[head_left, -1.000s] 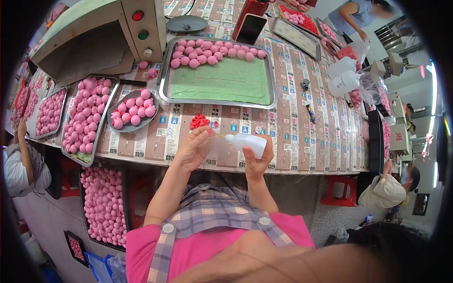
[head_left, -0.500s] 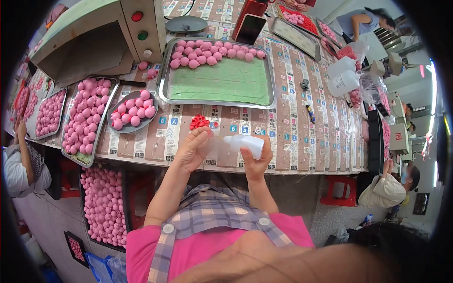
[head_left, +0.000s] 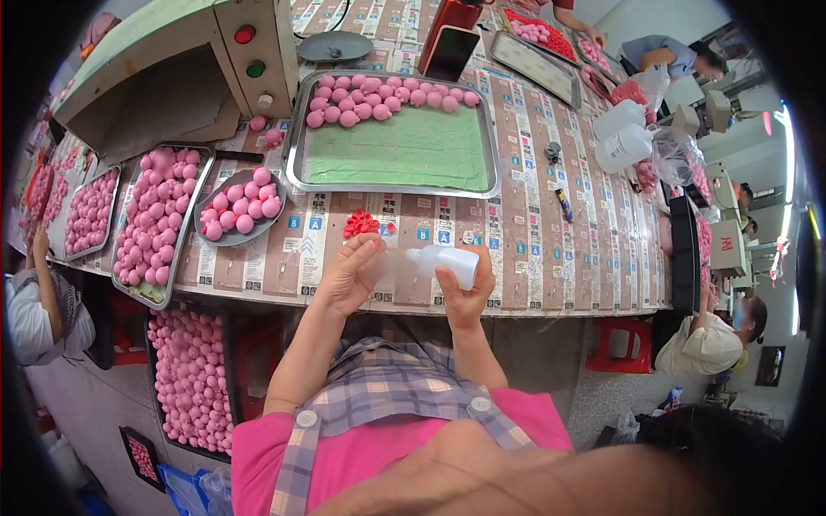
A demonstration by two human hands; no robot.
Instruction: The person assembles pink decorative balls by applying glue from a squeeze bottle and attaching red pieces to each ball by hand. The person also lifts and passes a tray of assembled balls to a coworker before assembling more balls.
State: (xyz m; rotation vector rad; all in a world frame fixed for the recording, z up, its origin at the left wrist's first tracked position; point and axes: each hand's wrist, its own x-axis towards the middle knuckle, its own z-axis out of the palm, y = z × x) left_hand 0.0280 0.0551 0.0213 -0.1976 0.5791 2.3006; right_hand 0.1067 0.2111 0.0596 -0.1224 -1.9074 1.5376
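Note:
My right hand (head_left: 466, 291) is wrapped round a white squeeze bottle (head_left: 454, 266), tilted sideways with its thin nozzle pointing at my left hand (head_left: 348, 275). The fingers of my left hand are pinched together near the nozzle. A pale pinkish bit shows at the fingertips, but what it is stays too blurred to tell. Just beyond my left fingers lies a small heap of red pieces (head_left: 360, 224) on the table. Farther back is a metal tray (head_left: 391, 190) with a green lining, and pink balls (head_left: 379, 97) fill its far part.
A grey plate (head_left: 206, 202) of pink balls and a long tray (head_left: 191, 206) full of them stand at left, by a metal machine (head_left: 163, 73). A phone (head_left: 449, 53) leans against a red bottle. Plastic jugs (head_left: 621, 148) stand at right. Co-workers sit on both sides.
The view has shifted very slightly. Both my hands and the squeeze bottle keep almost the same position. At the far right back, a co-worker has moved a little.

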